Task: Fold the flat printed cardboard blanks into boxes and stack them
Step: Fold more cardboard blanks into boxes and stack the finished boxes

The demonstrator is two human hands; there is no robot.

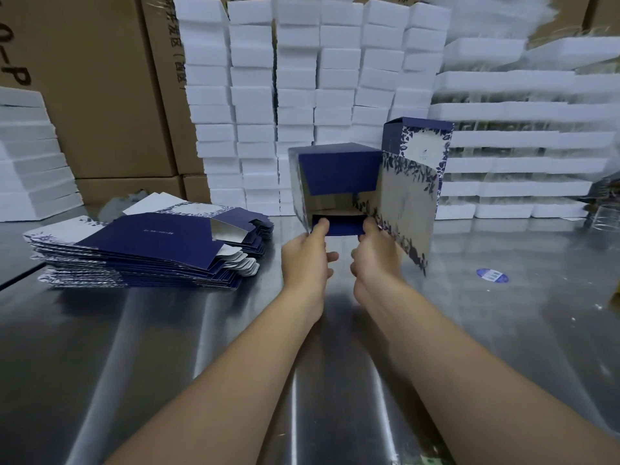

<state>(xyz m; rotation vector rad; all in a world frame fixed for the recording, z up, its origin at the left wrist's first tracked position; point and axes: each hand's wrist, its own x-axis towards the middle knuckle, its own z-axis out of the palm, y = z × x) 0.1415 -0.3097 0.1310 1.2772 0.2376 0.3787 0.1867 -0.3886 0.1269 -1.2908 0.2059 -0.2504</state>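
I hold a half-formed navy and white leaf-printed box (339,174) above the steel table, its open end facing me. My left hand (307,260) pinches the lower left edge, thumb on the small navy bottom flap (337,227). My right hand (374,255) grips the lower right edge beside a large printed flap (407,209) that swings out to the right. A pile of flat printed blanks (144,250) lies to the left. One folded box (417,142) stands upright behind the held one.
Tall stacks of white foam blocks (302,95) line the back, with brown cartons (90,85) at the left and white trays (523,156) at the right. A blue round sticker (492,275) lies on the steel table (167,347).
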